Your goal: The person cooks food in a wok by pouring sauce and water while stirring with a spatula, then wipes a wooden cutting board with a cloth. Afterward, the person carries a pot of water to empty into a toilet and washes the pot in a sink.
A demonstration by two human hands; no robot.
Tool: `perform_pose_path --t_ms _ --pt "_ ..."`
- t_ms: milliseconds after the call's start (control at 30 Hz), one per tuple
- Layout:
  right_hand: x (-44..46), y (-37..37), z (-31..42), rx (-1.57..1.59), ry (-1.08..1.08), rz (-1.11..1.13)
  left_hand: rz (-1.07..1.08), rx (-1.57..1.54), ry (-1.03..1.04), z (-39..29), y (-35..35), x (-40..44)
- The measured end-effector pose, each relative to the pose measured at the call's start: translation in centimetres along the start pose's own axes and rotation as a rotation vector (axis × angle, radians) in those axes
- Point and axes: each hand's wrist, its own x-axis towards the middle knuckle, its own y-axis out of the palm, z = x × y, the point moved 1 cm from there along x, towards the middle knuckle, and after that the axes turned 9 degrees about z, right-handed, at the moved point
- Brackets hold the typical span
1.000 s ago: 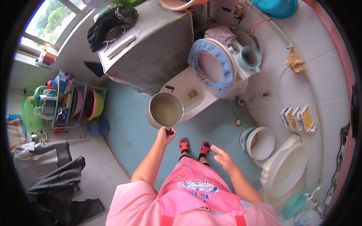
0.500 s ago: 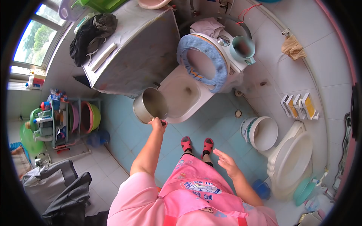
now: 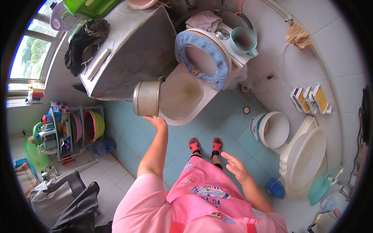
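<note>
The metal pot (image 3: 147, 98) is tilted on its side over the left edge of the toilet bowl (image 3: 180, 93), its mouth facing the bowl. Murky, brownish water shows inside the bowl. My left hand (image 3: 156, 122) is closed on the pot's handle at its near side. Away from the pot, my right hand (image 3: 235, 165) is held in the air with its fingers stretched out, holding nothing. Behind the bowl stands the raised seat with a blue fabric cover (image 3: 182, 50). The inside of the pot is hidden from view.
A teal pitcher (image 3: 243, 39) rests on the toilet tank. To the right are a white bucket (image 3: 275, 130), a sink (image 3: 307, 159) and a blue container (image 3: 275, 188). A covered machine (image 3: 132, 50) stands behind the pot; a shelf (image 3: 77, 132) holds bottles and basins at left.
My left hand has tipped the pot from nearly upright onto its side toward the bowl. The water in the bowl looks cloudier. My right hand stays open, and the view has shifted.
</note>
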Motion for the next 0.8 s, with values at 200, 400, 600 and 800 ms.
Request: perform_pose_path --t_ms 200,400,600,800 --pt "0.1 -0.7 -0.3 -0.033 -0.029 0.027 -0.139 0.101 0.287 0.2 0.4 -0.7" --pt "-0.3 -1.4 -0.4 -0.037 -0.033 0.041 -0.050 0.093 0.351 -1.6 -0.6 -3.9" --pt "-0.5 -1.9 0.1 -0.042 -0.027 0.054 -0.036 0.113 0.432 -0.7 0.0 -4.4" --pt "-0.7 -2.1 0.1 -0.039 -0.018 0.068 -0.019 0.108 0.422 -0.9 -0.5 -4.9"
